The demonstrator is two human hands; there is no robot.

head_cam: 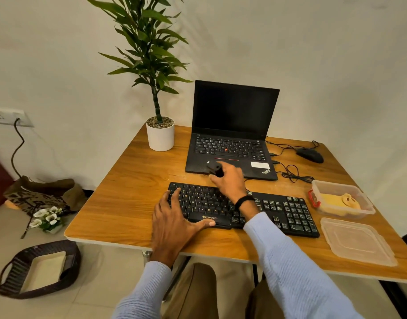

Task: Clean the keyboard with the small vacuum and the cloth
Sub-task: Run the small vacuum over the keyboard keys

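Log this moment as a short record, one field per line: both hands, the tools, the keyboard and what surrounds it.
left hand: rests flat on the left end of the keyboard, fingers spread
right hand: grips the small vacuum, seen against the front edge of the laptop
cloth: yellow, inside the open container, right of the keyboard
lid: on the table, in front of the container
laptop state: open, screen dark
mouse: right of the laptop
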